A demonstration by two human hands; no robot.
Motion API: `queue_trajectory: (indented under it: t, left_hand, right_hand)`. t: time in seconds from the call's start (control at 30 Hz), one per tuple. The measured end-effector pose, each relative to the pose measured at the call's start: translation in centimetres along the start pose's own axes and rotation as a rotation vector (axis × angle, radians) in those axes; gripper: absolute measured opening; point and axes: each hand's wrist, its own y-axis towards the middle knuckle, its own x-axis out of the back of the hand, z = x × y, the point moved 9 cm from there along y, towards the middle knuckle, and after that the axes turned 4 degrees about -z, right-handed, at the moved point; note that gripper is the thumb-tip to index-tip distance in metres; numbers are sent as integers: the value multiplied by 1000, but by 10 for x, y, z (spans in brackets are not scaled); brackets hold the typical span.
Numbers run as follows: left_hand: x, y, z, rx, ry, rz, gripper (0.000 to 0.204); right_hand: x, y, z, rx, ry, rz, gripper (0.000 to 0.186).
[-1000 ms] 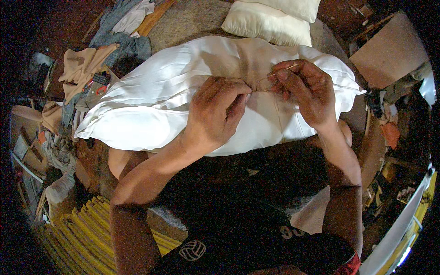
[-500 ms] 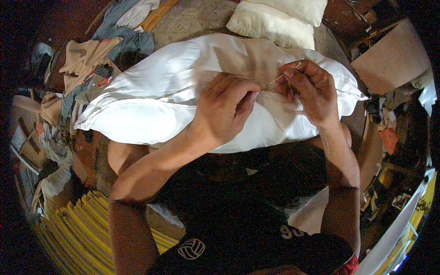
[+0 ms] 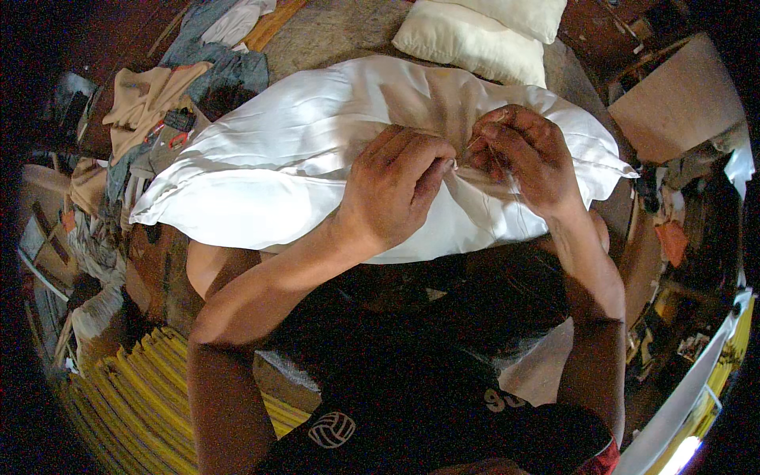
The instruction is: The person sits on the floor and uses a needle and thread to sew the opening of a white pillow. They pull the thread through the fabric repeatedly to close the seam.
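Across my lap lies a plump white pillow [image 3: 261, 186] in a smooth, shiny cover. My left hand [image 3: 396, 178] is closed, thumb and forefinger pinching a bit of the cover near the pillow's middle. Close to its right, my right hand [image 3: 526, 154] is curled shut on a thin needle [image 3: 474, 143], which is mostly hidden by the fingers. Pale thread [image 3: 516, 188] hangs from that hand over the fabric. A small gap separates the two hands, and the cover is puckered between and beyond them.
Two cream pillows [image 3: 467, 43] are stacked beyond mine. To the left are heaped clothes [image 3: 150, 103] with a red-and-black object [image 3: 178, 127] on them. A cardboard panel [image 3: 673, 99] leans at the far right. Yellow ribbed material [image 3: 142, 396] lies at the lower left.
My right hand has moved a little left and nearer my left hand, and less of the needle shows. My left hand has shifted slightly right, still pinching the cover.
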Motion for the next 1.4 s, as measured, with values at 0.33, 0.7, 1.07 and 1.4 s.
queue_trajectory:
  t: [0.33, 0.7, 1.07, 1.4]
  left_hand:
    - [-4, 4, -2, 12, -57, 18, 13]
    - [-9, 1, 2, 69, -74, 52, 10]
    - [13, -4, -13, -128, 50, -56, 19]
    - [9, -2, -11, -123, 48, -34, 19]
  right_hand:
    - [-7, 3, -8, -48, 230, 130, 15]
    - [-13, 3, -9, -41, 276, 186, 15]
    - [-6, -16, 15, 210, 97, 31, 17]
    - [-4, -10, -2, 35, 339, 44, 14]
